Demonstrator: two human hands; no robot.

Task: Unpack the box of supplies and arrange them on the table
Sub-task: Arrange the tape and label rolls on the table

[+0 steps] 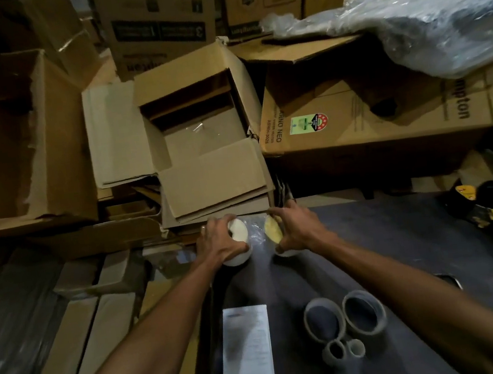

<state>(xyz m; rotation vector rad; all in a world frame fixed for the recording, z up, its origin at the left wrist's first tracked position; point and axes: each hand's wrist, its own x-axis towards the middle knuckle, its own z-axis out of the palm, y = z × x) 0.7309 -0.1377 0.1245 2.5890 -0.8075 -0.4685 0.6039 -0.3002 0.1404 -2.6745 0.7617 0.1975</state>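
Note:
An open cardboard box (pixel 201 136) stands beyond the far edge of the dark table (pixel 404 254); its inside shows only a clear plastic scrap. My left hand (pixel 219 242) grips a white round item (pixel 239 241) at the table's far left corner. My right hand (pixel 294 227) grips a yellowish round item (pixel 273 232) just to the right, with thin clear plastic between the two. On the table nearer me lie a white printed paper (pixel 246 348) and several grey pipe fittings (pixel 344 318), two large and two small.
A black and yellow tape dispenser (pixel 486 205) lies at the table's right. A big printed carton (pixel 369 107) with a plastic-wrapped bundle (pixel 435 14) on top sits behind the table. Flattened cardboard (pixel 116 135), another open carton (pixel 13 139) and long boxes (pixel 72 351) fill the left.

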